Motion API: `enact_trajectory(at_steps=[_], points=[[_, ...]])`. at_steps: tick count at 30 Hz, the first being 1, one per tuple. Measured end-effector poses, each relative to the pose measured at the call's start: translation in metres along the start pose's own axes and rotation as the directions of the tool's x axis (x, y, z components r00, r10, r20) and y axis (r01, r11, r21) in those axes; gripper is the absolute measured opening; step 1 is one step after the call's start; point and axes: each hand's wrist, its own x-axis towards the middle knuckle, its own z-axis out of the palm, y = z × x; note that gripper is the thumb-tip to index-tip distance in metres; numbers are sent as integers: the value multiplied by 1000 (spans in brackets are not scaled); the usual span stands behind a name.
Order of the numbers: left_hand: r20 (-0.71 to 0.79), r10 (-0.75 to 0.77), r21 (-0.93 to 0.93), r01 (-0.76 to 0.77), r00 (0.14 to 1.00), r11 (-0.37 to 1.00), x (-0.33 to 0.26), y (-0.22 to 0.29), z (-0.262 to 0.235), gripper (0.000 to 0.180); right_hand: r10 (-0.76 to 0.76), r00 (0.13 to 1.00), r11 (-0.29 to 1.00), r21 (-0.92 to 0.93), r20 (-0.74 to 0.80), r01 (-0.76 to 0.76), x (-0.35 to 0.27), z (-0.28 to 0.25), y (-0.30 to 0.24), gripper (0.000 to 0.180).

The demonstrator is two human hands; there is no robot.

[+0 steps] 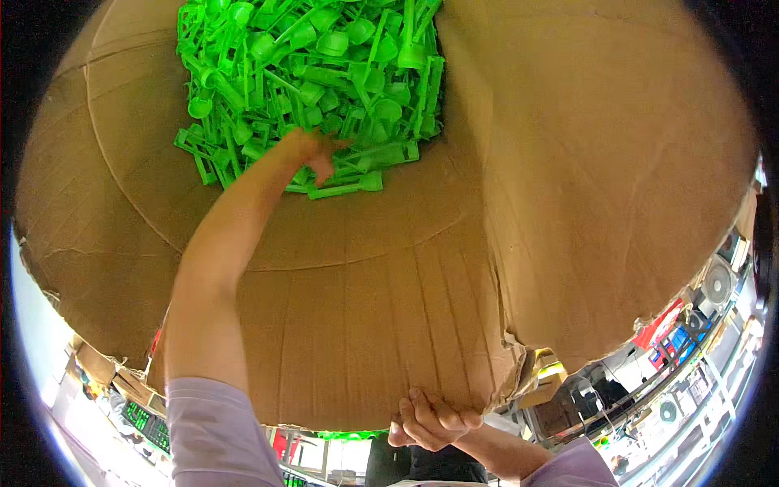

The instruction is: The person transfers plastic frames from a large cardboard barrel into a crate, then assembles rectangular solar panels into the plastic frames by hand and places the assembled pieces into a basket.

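A heap of bright green plastic scoops (pixel 324 81) with long handles lies in the bottom of a deep cardboard box (pixel 349 325). My left arm reaches down into the box. At the near side of the heap is my left hand (pixel 312 151), its fingers apart and partly blurred. Just right of its fingertips a green piece is smeared by motion, and whether the fingers touch it is unclear. My right hand (pixel 430 420) is closed over the box's near top edge, its fingers curled against the inner wall.
The tall right wall (pixel 608 162) of the box has a ragged, torn edge and meets the near wall at a split corner. Outside, shelving with assorted equipment (pixel 690 349) stands at the right. More green items (pixel 146 424) show beyond the box at the lower left.
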Motion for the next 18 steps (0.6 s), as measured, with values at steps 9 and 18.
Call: enact_trajectory(at_steps=[9, 18], points=[[-448, -206, -138, 160, 870, 977, 29, 17, 55, 131, 11, 998, 999, -31, 55, -9, 1, -8, -10, 37], [-501, -279, -387, 76, 819, 919, 35, 8, 62, 122, 58, 992, 998, -3, 115, -58, 4, -11, -10, 36]])
